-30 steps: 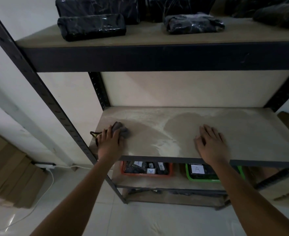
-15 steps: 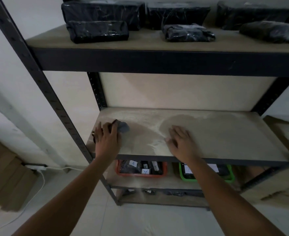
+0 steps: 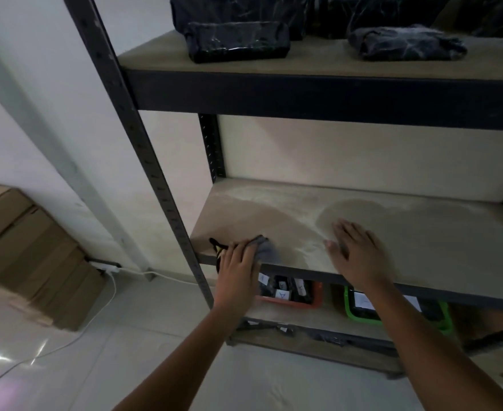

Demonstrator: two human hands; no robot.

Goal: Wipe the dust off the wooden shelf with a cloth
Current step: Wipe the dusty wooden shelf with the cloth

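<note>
Hands down on the dusty wooden shelf (image 3: 422, 241), cloth (image 3: 266, 250) at its front left corner.

We see the left hand (image 3: 238, 266) pressing the grey cloth onto the board right by the front edge, fingers laid over it and bent a little around the bundle, with a dark strap (image 3: 216, 247) poking out on the left beside the metal upright (image 3: 155, 185). Our right hand (image 3: 358, 253) lies flat on the board near the middle, fingers straight and slightly spread, holding nothing. Between the two hands we spot a pale streak of dust (image 3: 306, 229) curving across the darker board. Up top sit black wrapped packages (image 3: 238, 40). Below, an orange basket (image 3: 291, 295) and a green basket (image 3: 398, 310) with labelled items sit side by side.
</note>
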